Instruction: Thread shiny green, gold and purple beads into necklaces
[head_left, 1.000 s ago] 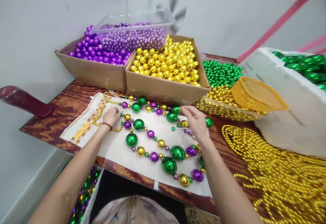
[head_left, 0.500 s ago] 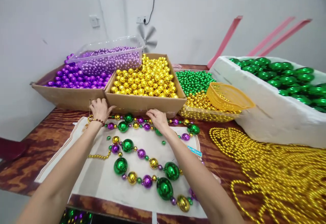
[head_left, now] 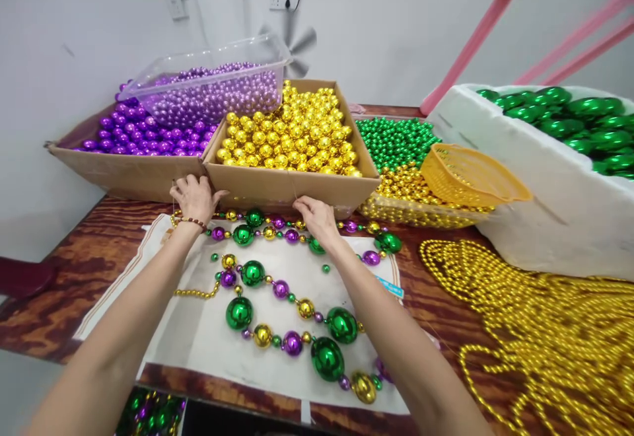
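Head view: blue label (head_left: pixel 389 287) at right edge of white cloth (head_left: pixel 198 350); print too small to read. Bead strands (head_left: pixel 327 359) on cloth, toward tabletop (head_left: pixel 74 251) front edge: glossy green, purple, gold, mixed sizes. Left hand (head_left: pixel 195 199) spread wide; right hand (head_left: pixel 317 219) pinched narrow, contents cannot be told.

We see the near strand (head_left: pixel 306 308), green, gold and purple, curving in two rows on the cloth (head_left: pixel 198 340); the similar far strand (head_left: pixel 269 232) along its back edge; a thin thread (head_left: pixel 294 189), pinched upright.
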Demonstrator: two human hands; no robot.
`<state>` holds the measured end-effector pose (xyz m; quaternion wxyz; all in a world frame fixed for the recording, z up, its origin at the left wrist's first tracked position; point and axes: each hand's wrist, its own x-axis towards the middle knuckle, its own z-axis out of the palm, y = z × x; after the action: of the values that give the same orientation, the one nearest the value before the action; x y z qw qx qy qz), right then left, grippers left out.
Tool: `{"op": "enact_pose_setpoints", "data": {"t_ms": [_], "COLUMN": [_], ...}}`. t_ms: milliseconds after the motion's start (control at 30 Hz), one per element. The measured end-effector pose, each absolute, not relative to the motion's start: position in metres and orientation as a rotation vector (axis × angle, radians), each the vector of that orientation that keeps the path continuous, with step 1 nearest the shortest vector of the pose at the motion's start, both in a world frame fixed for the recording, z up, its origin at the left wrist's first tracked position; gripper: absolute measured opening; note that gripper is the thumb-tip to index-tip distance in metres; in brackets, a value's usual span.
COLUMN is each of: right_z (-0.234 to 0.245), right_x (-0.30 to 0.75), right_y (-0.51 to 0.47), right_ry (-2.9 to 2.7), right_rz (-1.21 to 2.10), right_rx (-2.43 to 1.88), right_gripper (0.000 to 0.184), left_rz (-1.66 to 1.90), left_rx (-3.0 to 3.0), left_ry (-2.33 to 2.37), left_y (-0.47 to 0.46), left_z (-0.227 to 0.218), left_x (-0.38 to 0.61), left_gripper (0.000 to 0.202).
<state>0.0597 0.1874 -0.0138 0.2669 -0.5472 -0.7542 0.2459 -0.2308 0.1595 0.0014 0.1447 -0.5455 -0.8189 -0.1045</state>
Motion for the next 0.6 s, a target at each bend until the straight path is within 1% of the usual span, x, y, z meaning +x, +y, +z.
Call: {"op": "enact_pose_setpoints", "data": {"t_ms": [233, 600], "right_z": [-0.02, -0.026], "right_x": [0.061, 0.061], "right_y": [0.198, 0.211], "right_ry": [-1.999, -1.999], "right_rz": [0.688, 0.675], "right_rx": [-1.44, -1.42], "right_gripper": [0.027, 0.028], "left_rz": [-0.282, -0.333], "left_rx": [-1.47, -1.512], "left_ry": [-2.378, -2.358], "left_y": [0.169, 0.179], "left_z": [-0.004, -0.007], "left_x": [-0.229, -0.235], "left_gripper": [0.058, 0.062]}}
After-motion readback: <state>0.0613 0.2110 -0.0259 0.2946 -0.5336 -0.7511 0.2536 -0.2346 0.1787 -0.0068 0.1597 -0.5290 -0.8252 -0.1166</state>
